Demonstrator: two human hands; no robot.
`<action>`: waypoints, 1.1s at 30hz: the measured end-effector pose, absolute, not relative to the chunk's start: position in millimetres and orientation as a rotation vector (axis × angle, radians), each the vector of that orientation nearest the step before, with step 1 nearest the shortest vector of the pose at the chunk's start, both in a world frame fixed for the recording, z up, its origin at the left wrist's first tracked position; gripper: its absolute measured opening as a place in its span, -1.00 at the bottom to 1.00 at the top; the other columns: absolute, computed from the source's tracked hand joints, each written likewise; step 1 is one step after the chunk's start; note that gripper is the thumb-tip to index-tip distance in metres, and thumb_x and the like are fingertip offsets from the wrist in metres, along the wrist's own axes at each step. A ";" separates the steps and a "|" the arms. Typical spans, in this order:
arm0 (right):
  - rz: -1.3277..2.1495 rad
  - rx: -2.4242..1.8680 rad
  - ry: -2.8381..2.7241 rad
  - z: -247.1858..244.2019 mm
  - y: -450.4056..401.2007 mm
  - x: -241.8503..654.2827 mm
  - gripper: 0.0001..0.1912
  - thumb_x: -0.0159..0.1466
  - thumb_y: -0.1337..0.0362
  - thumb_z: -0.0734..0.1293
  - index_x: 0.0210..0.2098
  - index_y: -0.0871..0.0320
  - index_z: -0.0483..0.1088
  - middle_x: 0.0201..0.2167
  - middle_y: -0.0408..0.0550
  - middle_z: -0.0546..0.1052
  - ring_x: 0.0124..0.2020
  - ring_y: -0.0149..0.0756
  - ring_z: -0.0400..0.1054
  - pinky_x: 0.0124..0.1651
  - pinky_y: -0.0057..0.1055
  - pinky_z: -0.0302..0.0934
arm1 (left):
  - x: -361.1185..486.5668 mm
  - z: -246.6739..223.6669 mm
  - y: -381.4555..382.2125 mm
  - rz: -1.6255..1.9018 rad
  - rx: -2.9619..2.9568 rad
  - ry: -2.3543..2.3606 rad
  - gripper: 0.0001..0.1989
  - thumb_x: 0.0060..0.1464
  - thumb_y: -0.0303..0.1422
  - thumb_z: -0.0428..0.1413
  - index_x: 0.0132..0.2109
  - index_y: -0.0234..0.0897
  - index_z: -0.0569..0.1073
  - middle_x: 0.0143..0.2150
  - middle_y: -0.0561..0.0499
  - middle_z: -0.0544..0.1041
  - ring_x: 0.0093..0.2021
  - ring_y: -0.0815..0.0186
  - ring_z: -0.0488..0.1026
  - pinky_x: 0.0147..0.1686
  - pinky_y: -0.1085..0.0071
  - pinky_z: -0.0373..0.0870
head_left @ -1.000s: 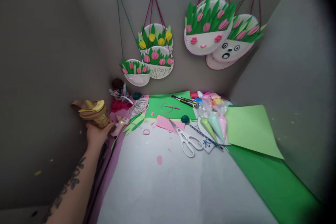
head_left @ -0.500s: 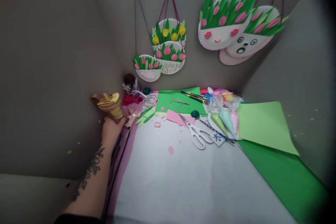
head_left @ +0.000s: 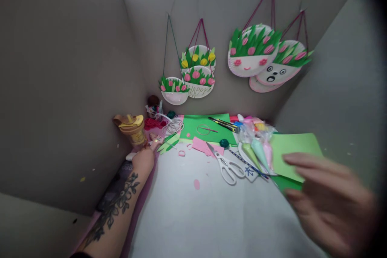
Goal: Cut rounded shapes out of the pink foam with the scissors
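The glue gun [head_left: 157, 142] is seemingly placed for easy reach at the left hand [head_left: 143, 159], whose grip cannot be told, near the cup [head_left: 137, 135], while the right hand [head_left: 328, 195] is held open near the paper [head_left: 292, 147].

My forearm tattoo [head_left: 124, 199]: dark, leaf-patterned. My glue gun [head_left: 155, 143]: pink. My scissors [head_left: 222, 161]: white-handled. My yarn ball [head_left: 224, 143]: dark teal. My piping bags [head_left: 259, 151]: green, mint, pink.
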State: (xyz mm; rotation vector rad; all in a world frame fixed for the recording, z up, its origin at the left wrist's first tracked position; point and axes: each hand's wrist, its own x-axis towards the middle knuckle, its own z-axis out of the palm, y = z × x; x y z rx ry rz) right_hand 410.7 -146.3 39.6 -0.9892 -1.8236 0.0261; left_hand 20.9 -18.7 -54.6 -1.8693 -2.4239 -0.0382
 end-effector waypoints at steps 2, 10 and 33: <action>0.007 -0.936 -1.901 20.8 -137.0 408.8 -0.71 0.22 0.36 0.31 -0.06 0.01 0.36 -0.09 0.02 0.46 -0.01 -0.11 0.37 -0.01 -0.18 0.32 | 20.9 -56.3 -13.4 -0.028 -1.877 -2.428 -0.65 0.16 -0.36 -0.08 -0.10 -0.54 0.47 -0.25 -0.41 0.54 -0.20 -0.04 0.53 -0.30 0.20 0.41; -0.013 -1.079 -1.986 -37.5 -139.8 422.9 -0.83 0.21 0.36 0.28 -0.20 0.07 0.44 -0.19 0.01 0.52 -0.14 -0.15 0.46 -0.14 -0.28 0.40 | 29.5 -56.8 3.0 -0.005 -1.876 -2.458 -0.65 0.14 -0.33 -0.07 -0.18 -0.48 0.54 -0.27 -0.40 0.57 -0.20 -0.03 0.55 -0.29 0.24 0.42; 0.694 -0.826 -2.270 -61.2 -99.9 357.5 -0.81 0.29 0.45 0.15 -0.19 0.11 0.32 -0.25 0.00 0.46 -0.16 -0.25 0.34 -0.11 -0.28 0.29 | 43.6 -42.0 21.1 0.103 -1.988 -2.443 -0.66 0.17 -0.55 -0.16 -0.13 -0.53 0.50 -0.25 -0.37 0.58 -0.22 0.06 0.56 -0.27 0.30 0.42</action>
